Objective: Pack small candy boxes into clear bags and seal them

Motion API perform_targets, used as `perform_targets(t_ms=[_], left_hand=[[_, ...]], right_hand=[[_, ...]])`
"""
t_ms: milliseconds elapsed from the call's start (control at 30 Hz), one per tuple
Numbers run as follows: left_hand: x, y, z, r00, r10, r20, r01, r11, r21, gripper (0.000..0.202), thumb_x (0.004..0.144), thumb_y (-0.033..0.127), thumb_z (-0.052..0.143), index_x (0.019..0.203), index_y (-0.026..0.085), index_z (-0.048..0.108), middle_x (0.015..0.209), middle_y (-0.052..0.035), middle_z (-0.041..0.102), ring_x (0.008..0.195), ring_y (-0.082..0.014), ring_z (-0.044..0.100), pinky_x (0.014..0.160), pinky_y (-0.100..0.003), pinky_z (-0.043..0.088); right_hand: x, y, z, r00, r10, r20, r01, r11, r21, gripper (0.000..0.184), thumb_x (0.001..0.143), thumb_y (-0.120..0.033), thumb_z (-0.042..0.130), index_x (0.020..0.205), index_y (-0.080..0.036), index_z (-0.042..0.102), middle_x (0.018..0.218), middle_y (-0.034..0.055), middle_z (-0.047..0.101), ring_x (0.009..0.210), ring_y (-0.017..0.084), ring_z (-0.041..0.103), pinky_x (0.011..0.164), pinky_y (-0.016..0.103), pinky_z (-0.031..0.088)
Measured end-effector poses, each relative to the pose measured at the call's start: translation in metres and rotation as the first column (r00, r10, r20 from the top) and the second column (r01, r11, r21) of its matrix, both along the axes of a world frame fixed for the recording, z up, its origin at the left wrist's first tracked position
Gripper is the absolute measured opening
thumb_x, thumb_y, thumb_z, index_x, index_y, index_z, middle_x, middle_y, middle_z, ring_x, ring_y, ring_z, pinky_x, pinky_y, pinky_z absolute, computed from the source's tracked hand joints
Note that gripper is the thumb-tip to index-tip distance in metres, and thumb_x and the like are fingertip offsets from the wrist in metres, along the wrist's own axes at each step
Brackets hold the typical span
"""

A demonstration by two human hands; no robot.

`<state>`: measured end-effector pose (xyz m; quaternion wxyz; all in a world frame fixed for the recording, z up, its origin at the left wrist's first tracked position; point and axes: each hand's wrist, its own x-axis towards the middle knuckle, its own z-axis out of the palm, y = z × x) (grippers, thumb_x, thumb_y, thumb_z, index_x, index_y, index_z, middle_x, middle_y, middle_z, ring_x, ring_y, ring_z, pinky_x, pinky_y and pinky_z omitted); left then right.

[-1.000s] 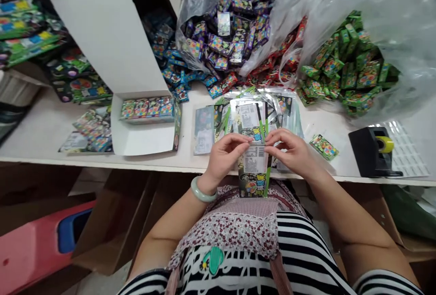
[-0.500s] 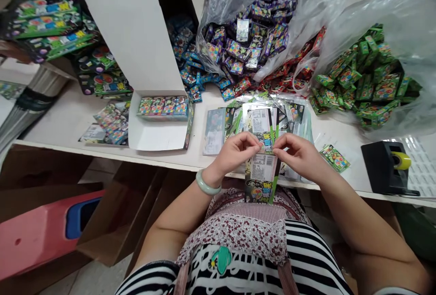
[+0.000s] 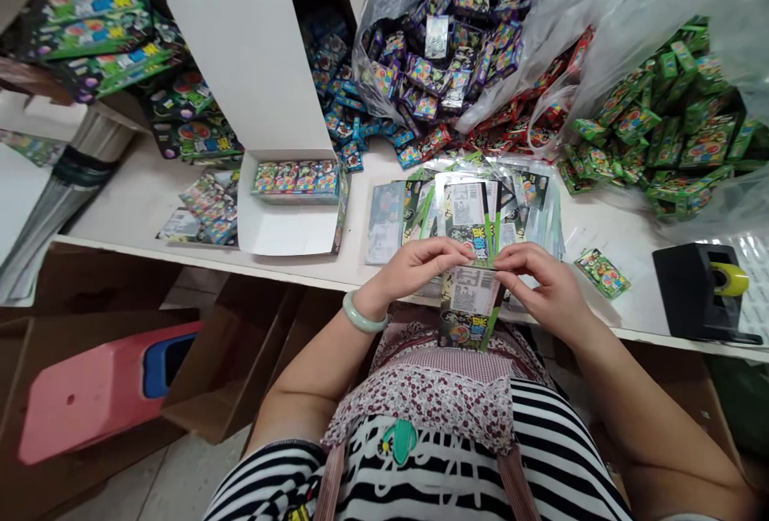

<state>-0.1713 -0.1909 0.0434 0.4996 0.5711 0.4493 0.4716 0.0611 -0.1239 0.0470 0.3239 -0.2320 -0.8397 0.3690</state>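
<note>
- Flat black-and-green printed plastic pouch (image 3: 472, 304) hangs at the white tabletop's (image 3: 144, 192) near edge; probably light, bendy, kinda slick, so I'd hold both top corners.
- Left hand (image 3: 414, 268), right hand (image 3: 544, 288): fingers pinching its top edge.
- Beyond: overlapping printed plastic pouches (image 3: 472, 212).
- Farther: small purple printed boxes (image 3: 444, 72), bagged.

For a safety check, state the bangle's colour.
The bangle is pale green, best seen in the head view.

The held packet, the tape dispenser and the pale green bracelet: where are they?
Held packet (image 3: 470, 308): head view, on its lower printed face.
Tape dispenser (image 3: 685, 290): head view, on its black body.
Bracelet (image 3: 359, 319): head view, on its band.
</note>
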Motion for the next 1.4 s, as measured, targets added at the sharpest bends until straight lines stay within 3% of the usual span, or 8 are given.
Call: perform_targets(t_ms=[267, 533, 667, 733, 833, 967, 1200, 1400], left_hand=[[0.014, -0.006, -0.028, 0.991, 0.121, 0.052, -0.128, 0.981, 0.147, 0.013, 0.091, 0.026, 0.069, 0.103, 0.021, 0.067, 0.102, -0.0058, 0.071, 0.1, -0.0152, 0.069, 0.089, -0.03, 0.058], [0.023, -0.001, -0.025, 0.98, 0.197, 0.041, -0.201, 0.957, 0.209, 0.003, 0.09, 0.024, 0.069, 0.091, 0.021, 0.067, 0.092, -0.0037, 0.07, 0.091, -0.014, 0.069, 0.085, -0.031, 0.058], [0.02, 0.0, -0.025, 0.962, 0.27, -0.027, -0.259, 0.943, 0.209, 0.009, 0.089, 0.028, 0.071, 0.087, 0.02, 0.067, 0.088, -0.0047, 0.07, 0.087, -0.0151, 0.068, 0.077, -0.028, 0.057], [0.017, 0.001, -0.027, 0.955, 0.292, -0.052, -0.275, 0.938, 0.208, 0.011, 0.087, 0.029, 0.072, 0.086, 0.02, 0.067, 0.087, -0.0046, 0.071, 0.086, -0.0158, 0.068, 0.074, -0.028, 0.056], [0.018, 0.004, -0.029, 0.947, 0.315, -0.06, -0.298, 0.933, 0.204, 0.013, 0.086, 0.031, 0.074, 0.084, 0.02, 0.066, 0.087, -0.0041, 0.071, 0.086, -0.0166, 0.069, 0.074, -0.029, 0.055], [0.024, 0.006, -0.027, 0.945, 0.32, -0.07, -0.302, 0.934, 0.192, 0.012, 0.086, 0.031, 0.073, 0.084, 0.021, 0.066, 0.088, -0.0032, 0.071, 0.086, -0.0162, 0.069, 0.073, -0.028, 0.055], [0.024, 0.006, -0.024, 0.939, 0.329, -0.098, -0.309, 0.935, 0.174, 0.015, 0.084, 0.033, 0.075, 0.084, 0.022, 0.065, 0.088, -0.0027, 0.071, 0.086, -0.0169, 0.069, 0.074, -0.03, 0.055], [0.025, 0.005, -0.025, 0.93, 0.354, -0.095, -0.337, 0.929, 0.154, 0.016, 0.083, 0.034, 0.075, 0.083, 0.022, 0.065, 0.087, -0.0031, 0.071, 0.085, -0.0176, 0.068, 0.074, -0.03, 0.055]], right_hand=[[-0.003, -0.001, -0.015, 0.997, -0.035, -0.064, 0.039, 0.998, 0.058, 0.007, 0.094, -0.016, 0.058, 0.094, -0.023, 0.059, 0.094, 0.0043, 0.065, 0.095, 0.018, 0.063, 0.081, 0.035, 0.053], [-0.01, -0.013, -0.022, 0.982, -0.126, -0.137, 0.117, 0.99, -0.072, 0.005, 0.096, -0.022, 0.054, 0.097, -0.023, 0.059, 0.097, 0.0057, 0.065, 0.098, 0.018, 0.063, 0.083, 0.036, 0.054], [0.026, 0.013, -0.03, 0.972, -0.214, -0.093, 0.183, 0.947, -0.264, 0.021, 0.094, -0.032, 0.056, 0.113, -0.024, 0.06, 0.11, 0.0063, 0.068, 0.102, 0.018, 0.065, 0.086, 0.035, 0.055], [0.066, 0.039, -0.039, 0.907, -0.421, 0.021, 0.407, 0.862, -0.302, 0.026, 0.092, -0.035, 0.057, 0.115, -0.023, 0.062, 0.108, 0.006, 0.07, 0.097, 0.019, 0.067, 0.086, 0.035, 0.054], [0.126, 0.077, -0.054, 0.637, -0.678, 0.367, 0.748, 0.659, -0.079, 0.026, 0.088, -0.028, 0.056, 0.108, -0.016, 0.068, 0.105, 0.0099, 0.07, 0.088, 0.021, 0.066, 0.086, 0.038, 0.053], [0.16, 0.106, -0.069, 0.421, -0.653, 0.63, 0.77, 0.624, 0.134, 0.027, 0.089, -0.027, 0.056, 0.104, -0.013, 0.074, 0.111, 0.0144, 0.068, 0.098, 0.025, 0.065, 0.097, 0.039, 0.047], [0.141, 0.125, -0.079, 0.46, -0.637, 0.619, 0.775, 0.628, 0.071, 0.022, 0.083, -0.028, 0.064, 0.099, -0.017, 0.074, 0.113, 0.0124, 0.066, 0.101, 0.025, 0.063, 0.095, 0.037, 0.046], [0.146, 0.125, -0.082, 0.566, -0.62, 0.543, 0.789, 0.598, -0.14, 0.008, 0.08, -0.026, 0.063, 0.079, -0.018, 0.063, 0.087, 0.0055, 0.065, 0.081, 0.018, 0.061, 0.084, 0.036, 0.05]])
